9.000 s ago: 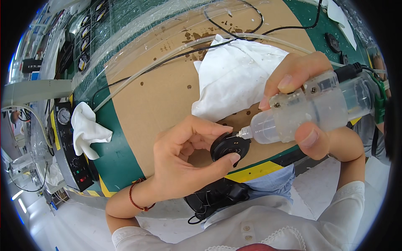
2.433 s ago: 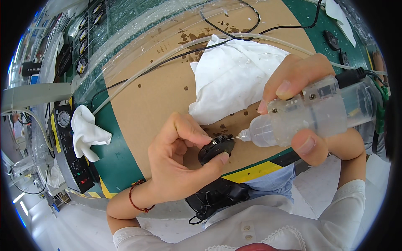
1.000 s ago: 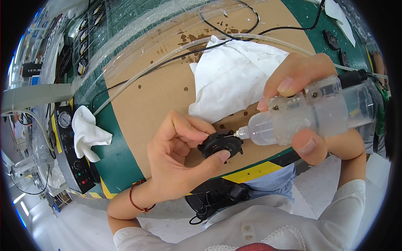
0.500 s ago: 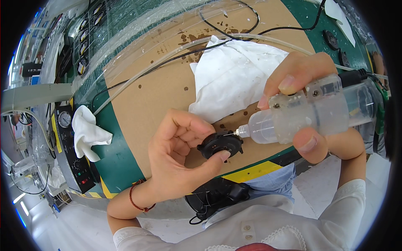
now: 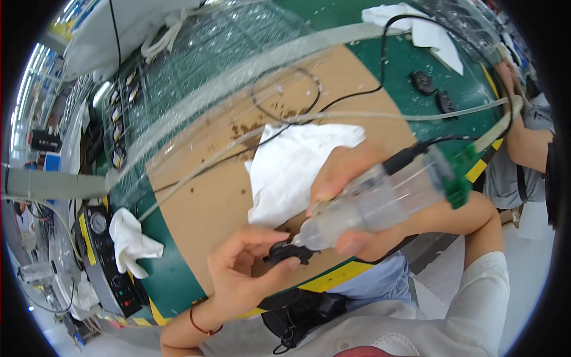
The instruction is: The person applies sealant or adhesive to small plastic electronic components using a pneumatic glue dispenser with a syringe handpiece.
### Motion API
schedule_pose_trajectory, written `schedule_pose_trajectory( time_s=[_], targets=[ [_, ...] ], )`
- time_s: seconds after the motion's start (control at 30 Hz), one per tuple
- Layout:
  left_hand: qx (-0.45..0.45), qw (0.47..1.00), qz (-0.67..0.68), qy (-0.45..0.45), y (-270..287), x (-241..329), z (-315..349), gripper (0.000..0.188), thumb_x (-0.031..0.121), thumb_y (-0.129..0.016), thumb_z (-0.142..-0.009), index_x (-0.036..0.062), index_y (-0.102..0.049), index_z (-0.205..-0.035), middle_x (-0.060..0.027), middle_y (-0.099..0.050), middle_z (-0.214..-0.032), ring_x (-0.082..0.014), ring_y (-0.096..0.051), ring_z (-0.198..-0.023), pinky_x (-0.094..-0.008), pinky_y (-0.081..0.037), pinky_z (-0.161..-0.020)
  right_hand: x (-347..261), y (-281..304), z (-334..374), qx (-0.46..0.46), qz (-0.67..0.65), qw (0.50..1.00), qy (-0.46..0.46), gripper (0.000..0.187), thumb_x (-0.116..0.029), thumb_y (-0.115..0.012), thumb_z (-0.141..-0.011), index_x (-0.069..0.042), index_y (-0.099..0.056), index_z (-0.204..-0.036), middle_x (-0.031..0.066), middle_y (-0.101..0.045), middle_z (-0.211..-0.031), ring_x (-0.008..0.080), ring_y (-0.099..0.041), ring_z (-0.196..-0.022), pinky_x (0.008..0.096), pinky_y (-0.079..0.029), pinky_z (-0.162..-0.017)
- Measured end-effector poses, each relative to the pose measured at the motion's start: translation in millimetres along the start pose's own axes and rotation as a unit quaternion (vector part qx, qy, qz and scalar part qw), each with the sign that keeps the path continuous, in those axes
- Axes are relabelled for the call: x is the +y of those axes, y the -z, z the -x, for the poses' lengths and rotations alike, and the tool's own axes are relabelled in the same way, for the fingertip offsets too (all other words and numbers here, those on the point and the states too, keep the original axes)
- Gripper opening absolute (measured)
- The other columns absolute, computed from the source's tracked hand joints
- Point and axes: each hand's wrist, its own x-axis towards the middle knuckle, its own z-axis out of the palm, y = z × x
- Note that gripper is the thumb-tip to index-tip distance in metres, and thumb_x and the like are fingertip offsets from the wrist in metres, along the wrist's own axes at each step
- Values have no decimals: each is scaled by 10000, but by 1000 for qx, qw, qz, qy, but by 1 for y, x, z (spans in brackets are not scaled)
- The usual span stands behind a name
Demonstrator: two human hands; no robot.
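Note:
Between the thumb and fingers of my left hand (image 5: 235, 271) is a small round black plastic part (image 5: 289, 253) with lugs on its rim. My right hand (image 5: 345, 175) is closed around a translucent dispensing syringe (image 5: 380, 202), whose green end cap (image 5: 461, 178) joins a pale hose. The syringe slants down to the left. Its tip is at the black part's upper edge; whether they touch, I cannot tell. Just beyond both hands, a crumpled white cloth (image 5: 291, 163) lies on a brown cardboard sheet (image 5: 187, 217) with dark spots.
A black control box with a gauge (image 5: 104, 250) stands at the left, beside a white cloth (image 5: 131, 241). Black cable and a pale hose (image 5: 380, 116) cross the cardboard. Two dark parts (image 5: 422, 82) lie on the green mat at far right. Another person's arm (image 5: 526, 143) shows at the right edge.
The whole view has shifted, so my hands appear lower and farther left. The syringe is tilted more steeply, its rear end swung upward, and its green cap shows more fully. Both holds continue.

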Motion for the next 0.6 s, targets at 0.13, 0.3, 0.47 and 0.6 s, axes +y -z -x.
schedule_pose_trajectory(
  time_s=[0.13,0.3,0.47,0.6],
  targets=[
    [-3,1000,-15,-15,-1,3,1,324,-113,-616,-657,-45,-483,-944,-112,-552,-911,-143,-547,-863,-253,-445,-766,-3,-1,-1,-1,-10,1000,27,432,-167,-672,-677,-43,-384,-974,103,-491,-815,181,-542,-750,271,-444,-614],
    [-8,1000,6,-29,-3,3,0,313,-126,-603,-659,-45,-470,-931,-119,-548,-906,-142,-550,-847,-242,-451,-748,-9,0,0,-27,-26,999,-9,415,-142,-667,-687,-58,-386,-981,102,-486,-858,178,-539,-767,282,-428,-648],
    [-12,999,22,-41,-2,-1,1,297,-131,-596,-661,-45,-461,-912,-127,-549,-899,-140,-555,-822,-243,-459,-727,-3,-6,3,-16,-42,999,1,400,-159,-667,-690,-60,-396,-966,91,-488,-863,182,-527,-781,286,-418,-651],
    [1,999,22,-30,-5,1,0,297,-131,-597,-660,-46,-450,-903,-140,-553,-884,-144,-557,-822,-244,-462,-721,-9,-2,2,-31,12,999,-15,384,-197,-667,-690,-57,-415,-943,87,-492,-850,177,-525,-779,280,-413,-647]
  ],
)
